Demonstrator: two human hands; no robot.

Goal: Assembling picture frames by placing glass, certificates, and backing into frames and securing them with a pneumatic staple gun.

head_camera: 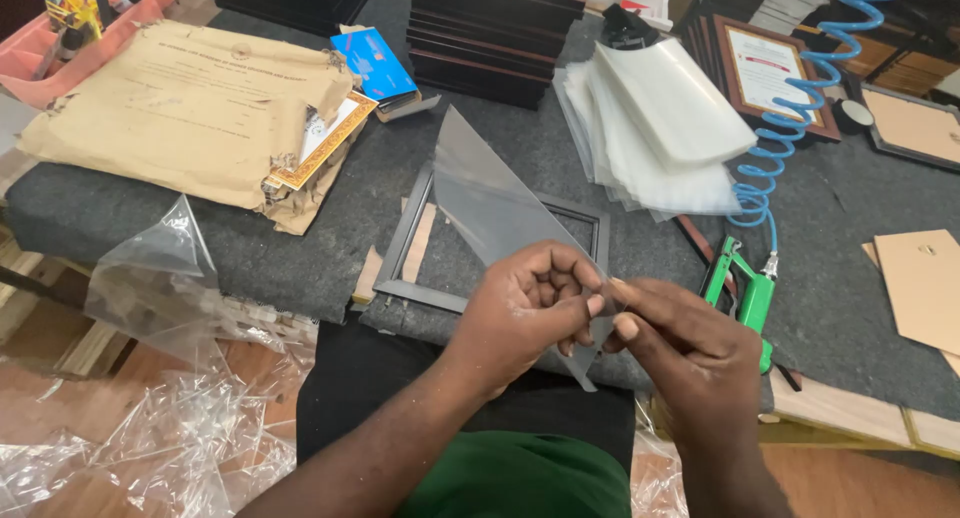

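Note:
A clear rectangular sheet (pixel 480 193) tilts up over a grey picture frame (pixel 420 296) that lies on the dark felt-covered table (pixel 590 178). My left hand (pixel 525 313) and my right hand (pixel 685 348) both pinch the sheet's near corner, fingertips touching each other at its edge. The far end of the sheet rises toward the stack of dark frames.
A green air tool (pixel 745 293) on a blue coiled hose (pixel 800 98) lies right of my hands. A pile of clear plastic sleeves (pixel 650 128), stacked dark frames (pixel 490 38), a brown paper bundle (pixel 190 108), brown boards (pixel 925 283) and crumpled plastic on the floor (pixel 170 418) surround the work area.

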